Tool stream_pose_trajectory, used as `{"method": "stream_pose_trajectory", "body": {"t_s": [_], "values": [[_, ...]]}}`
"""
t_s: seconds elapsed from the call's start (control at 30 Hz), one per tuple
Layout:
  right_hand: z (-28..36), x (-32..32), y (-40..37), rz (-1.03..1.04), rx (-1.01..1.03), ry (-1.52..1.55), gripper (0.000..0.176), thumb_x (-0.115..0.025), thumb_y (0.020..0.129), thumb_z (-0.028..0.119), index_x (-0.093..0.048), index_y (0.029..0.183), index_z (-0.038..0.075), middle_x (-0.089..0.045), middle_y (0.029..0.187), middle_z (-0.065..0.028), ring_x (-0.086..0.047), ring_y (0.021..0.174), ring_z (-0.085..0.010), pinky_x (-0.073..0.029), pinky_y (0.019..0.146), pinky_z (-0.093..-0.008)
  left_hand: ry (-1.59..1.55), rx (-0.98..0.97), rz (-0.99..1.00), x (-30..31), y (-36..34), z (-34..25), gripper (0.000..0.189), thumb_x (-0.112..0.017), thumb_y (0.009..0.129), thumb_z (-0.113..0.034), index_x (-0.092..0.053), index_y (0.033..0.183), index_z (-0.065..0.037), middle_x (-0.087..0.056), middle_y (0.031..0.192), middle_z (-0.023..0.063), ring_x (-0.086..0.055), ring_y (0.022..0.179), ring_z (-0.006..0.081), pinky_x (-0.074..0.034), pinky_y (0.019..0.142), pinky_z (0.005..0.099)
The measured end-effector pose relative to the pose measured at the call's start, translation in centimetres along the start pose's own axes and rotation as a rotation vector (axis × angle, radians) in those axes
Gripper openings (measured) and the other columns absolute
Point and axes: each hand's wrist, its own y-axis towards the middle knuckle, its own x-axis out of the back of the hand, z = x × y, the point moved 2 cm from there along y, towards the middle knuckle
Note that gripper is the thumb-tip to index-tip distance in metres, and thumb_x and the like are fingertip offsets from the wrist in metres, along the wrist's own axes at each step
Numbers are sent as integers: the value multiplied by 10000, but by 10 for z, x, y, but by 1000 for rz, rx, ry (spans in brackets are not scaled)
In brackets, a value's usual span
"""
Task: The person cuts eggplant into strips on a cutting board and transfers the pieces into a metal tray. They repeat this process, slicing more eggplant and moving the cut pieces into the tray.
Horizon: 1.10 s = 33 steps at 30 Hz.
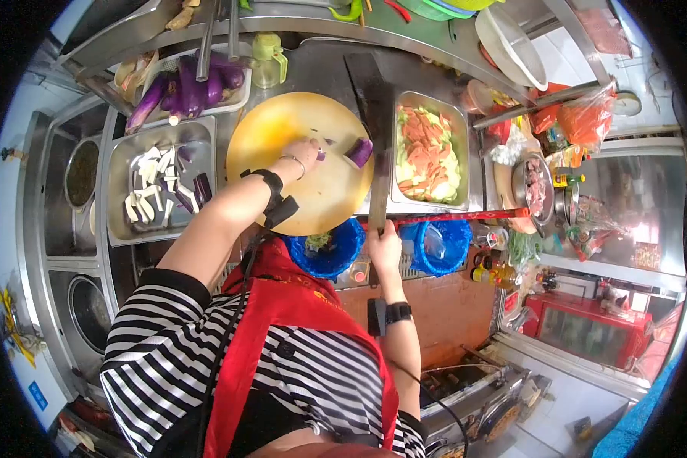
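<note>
My left hand (305, 156) is over the round yellow cutting board (332, 200), its fingers closed at a small purple-and-white piece of eggplant (320, 156). A larger chunk of eggplant (359, 153) lies near the board's right edge, with a few small dark scraps close to my fingers. My right hand (385, 246) grips the handle of a long knife (382, 164), whose blade points away from me beside the board. Left of the board, a steel tray (118, 183) holds cut white strips and purple-skinned pieces of eggplant (160, 179).
Whole eggplants (193, 88) fill a white basket behind the steel tray. A jug (267, 61) stands behind the board. Sliced orange and green vegetables (426, 153) lie in another tray at right. Two blue-lined bins (334, 259) sit below the counter edge, and a metal shelf (305, 29) overhangs the back.
</note>
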Motion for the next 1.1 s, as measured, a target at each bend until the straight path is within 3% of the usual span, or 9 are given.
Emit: {"method": "stream_pose_trajectory", "body": {"t_s": [0.2, 0.27, 0.33, 0.47, 0.57, 0.67, 0.93, 1.03, 1.1], "values": [[13, -14, 31, 43, 93, -219, 236, -465, 837, 288, -504, 881, 59, -603, 695, -251, -601, 665, -422, -478, 605, -518, -212, 28, -72, 28, -39, 21, 275, -560, 777, -205, -553, 975, -15, -608, 957, 179, -601, 861, 333, -480, 753, 406], [15, -16, 33, 72, 156, -280, 220, -461, 838, 281, -498, 890, 70, -603, 674, -239, -600, 632, -416, -479, 575, -512, -426, 56, -310, 40, -62, 60, 309, -575, 758, -212, -547, 997, -18, -608, 934, 192, -597, 832, 353, -481, 739, 403], [18, -19, 32, 105, 202, -308, 214, -459, 840, 278, -495, 887, 72, -600, 660, -233, -600, 617, -409, -479, 561, -507, -543, 302, -360, 103, -119, 81, 366, -606, 721, -208, -543, 1035, -32, -611, 892, 187, -599, 820, 345, -481, 750, 388], [33, -23, 20, 189, 314, -394, 216, -463, 842, 279, -485, 877, 67, -595, 626, -217, -602, 588, -388, -482, 535, -495, 171, 560, -438, 109, -180, 139, 595, -663, 677, -247, -451, 1201, -59, -546, 1088, 190, -512, 1053, 308, -418, 883, 405], [40, -33, 12, 201, 462, -385, 228, -471, 841, 285, -480, 877, 60, -594, 619, -215, -604, 581, -379, -485, 521, -486, -168, 142, -491, 73, -153, 126, 705, -701, 655, -285, -405, 1249, -46, -464, 1238, 178, -441, 1141, 332, -354, 970, 409], [45, -38, 6, 201, 439, -355, 240, -479, 839, 289, -478, 874, 52, -598, 625, -210, -603, 573, -373, -486, 509, -478, -305, -164, -245, 56, -115, 56, 885, -764, 567, -161, -310, 1324, -121, -298, 1359, 181, -333, 1230, 361, -283, 1037, 421], [31, -39, -7, 196, 375, -285, 196, -491, 836, 276, -509, 868, 83, -588, 608, -213, -591, 565, -391, -476, 514, -488, -376, 160, -101, 4, -69, 43, 729, -718, 596, -234, -425, 1245, -78, -367, 1263, 207, -371, 1153, 397, -331, 993, 400], [28, -37, -17, 157, 385, -133, 189, -503, 833, 267, -520, 876, 83, -591, 620, -212, -590, 577, -397, -472, 523, -496, -482, 124, -421, -24, -90, 39, 820, -736, 580, -272, -366, 1282, -62, -384, 1244, 251, -364, 1161, 434, -310, 998, 430], [33, -36, -24, 216, 381, -155, 179, -519, 826, 250, -526, 877, 79, -602, 654, -203, -593, 600, -393, -471, 532, -494, -482, 71, -381, -30, -108, 40, 864, -745, 574, -287, -335, 1302, -65, -372, 1248, 256, -355, 1166, 433, -309, 1000, 430]]}}
